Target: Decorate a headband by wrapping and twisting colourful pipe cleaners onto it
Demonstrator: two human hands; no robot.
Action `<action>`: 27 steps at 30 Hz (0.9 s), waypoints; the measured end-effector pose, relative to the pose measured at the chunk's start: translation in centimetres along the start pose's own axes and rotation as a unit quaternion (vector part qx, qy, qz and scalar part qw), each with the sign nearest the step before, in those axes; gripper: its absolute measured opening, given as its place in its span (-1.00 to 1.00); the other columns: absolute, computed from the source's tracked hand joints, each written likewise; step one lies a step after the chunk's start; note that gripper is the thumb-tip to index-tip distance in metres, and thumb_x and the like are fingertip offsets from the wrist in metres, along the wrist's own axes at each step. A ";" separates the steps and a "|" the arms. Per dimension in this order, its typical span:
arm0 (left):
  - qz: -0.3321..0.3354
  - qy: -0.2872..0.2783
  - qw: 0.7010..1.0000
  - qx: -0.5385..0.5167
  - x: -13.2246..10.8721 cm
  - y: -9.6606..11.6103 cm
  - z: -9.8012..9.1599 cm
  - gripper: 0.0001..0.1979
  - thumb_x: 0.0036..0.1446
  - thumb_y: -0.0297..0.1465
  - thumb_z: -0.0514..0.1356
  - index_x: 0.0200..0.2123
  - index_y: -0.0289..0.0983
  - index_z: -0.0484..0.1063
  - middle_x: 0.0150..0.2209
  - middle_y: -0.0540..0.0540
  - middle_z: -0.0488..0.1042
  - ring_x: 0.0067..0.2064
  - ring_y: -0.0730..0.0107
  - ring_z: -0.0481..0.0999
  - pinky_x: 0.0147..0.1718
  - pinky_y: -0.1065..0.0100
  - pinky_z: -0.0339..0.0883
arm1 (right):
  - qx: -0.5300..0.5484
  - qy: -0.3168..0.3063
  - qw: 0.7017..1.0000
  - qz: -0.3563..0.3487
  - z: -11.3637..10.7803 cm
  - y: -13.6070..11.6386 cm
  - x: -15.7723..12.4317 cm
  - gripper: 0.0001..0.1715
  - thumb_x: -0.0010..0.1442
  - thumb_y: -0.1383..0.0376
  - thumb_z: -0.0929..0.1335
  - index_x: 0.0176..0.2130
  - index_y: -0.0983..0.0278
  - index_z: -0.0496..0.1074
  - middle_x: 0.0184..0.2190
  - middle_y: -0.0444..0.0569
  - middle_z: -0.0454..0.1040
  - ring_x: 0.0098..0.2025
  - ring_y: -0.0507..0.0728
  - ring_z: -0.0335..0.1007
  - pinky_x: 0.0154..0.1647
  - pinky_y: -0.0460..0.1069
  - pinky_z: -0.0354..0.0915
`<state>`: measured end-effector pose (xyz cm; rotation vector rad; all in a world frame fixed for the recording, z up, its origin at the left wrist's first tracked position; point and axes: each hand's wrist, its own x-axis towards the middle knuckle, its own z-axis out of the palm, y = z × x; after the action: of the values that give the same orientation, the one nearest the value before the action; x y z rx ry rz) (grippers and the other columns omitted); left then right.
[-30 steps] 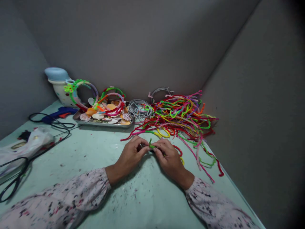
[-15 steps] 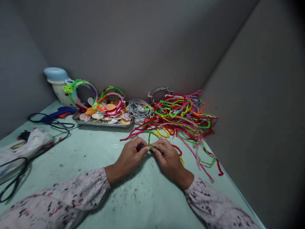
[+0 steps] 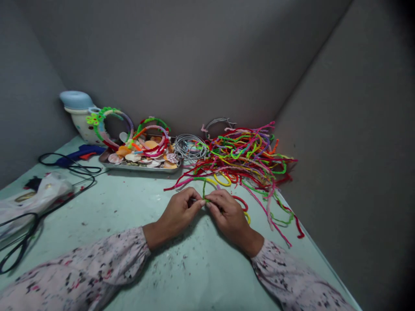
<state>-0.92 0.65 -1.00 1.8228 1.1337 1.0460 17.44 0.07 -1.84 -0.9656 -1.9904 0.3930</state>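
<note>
My left hand (image 3: 180,212) and my right hand (image 3: 227,212) meet fingertip to fingertip on the pale green table (image 3: 123,207). Both pinch a green pipe cleaner (image 3: 204,190) whose free end sticks up between them. Something thin and dark also lies under the fingers; I cannot make it out. Behind the hands spreads a big tangle of coloured pipe cleaners (image 3: 246,157). Red and yellow loops (image 3: 241,203) lie just right of my right hand.
A metal tray (image 3: 142,166) of shells and wrapped hoops stands at the back, beside a coil of wire (image 3: 191,149). A blue glue gun (image 3: 79,153) with black cable, a plastic bag (image 3: 35,196) and scissors (image 3: 19,246) lie left. Grey walls close in behind and right.
The green pipe cleaner's free end, a short stub a second ago, now stands longer and more upright between my fingertips. My hands stayed in place, fingers shifting slightly.
</note>
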 end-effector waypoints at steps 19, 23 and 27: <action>-0.018 0.000 1.000 0.014 0.0 0.3 -0.1 -0.78 0.17 -0.27 0.14 -0.44 -0.29 0.34 -0.50 0.03 0.33 -0.44 0.46 0.26 -0.45 0.39 0.13 | -0.016 -0.011 1.000 -0.022 -0.1 0.0 -0.1 -0.78 0.25 0.41 0.31 -0.13 0.22 0.49 -0.21 0.00 0.46 -0.15 0.10 0.41 -0.13 0.02 0.38; -0.033 -0.001 0.999 -0.004 0.0 0.5 0.0 -0.78 0.15 -0.27 0.14 -0.47 -0.28 0.32 -0.51 0.03 0.31 -0.45 0.45 0.24 -0.46 0.39 0.11 | -0.029 -0.012 0.999 -0.032 -0.1 0.0 -0.2 -0.78 0.25 0.41 0.31 -0.13 0.24 0.49 -0.21 0.01 0.46 -0.16 0.10 0.42 -0.12 0.03 0.38; -0.047 -0.003 0.999 -0.022 0.1 0.6 0.0 -0.78 0.14 -0.28 0.14 -0.48 -0.28 0.31 -0.53 0.05 0.29 -0.46 0.46 0.23 -0.47 0.39 0.10 | -0.027 -0.011 0.999 -0.036 -0.1 0.0 -0.2 -0.79 0.26 0.40 0.31 -0.12 0.23 0.49 -0.21 0.01 0.47 -0.17 0.10 0.42 -0.12 0.02 0.39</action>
<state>-0.71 0.54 -0.46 1.7209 1.1710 1.0030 17.60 -0.08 -1.89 -0.9241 -2.0584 0.3114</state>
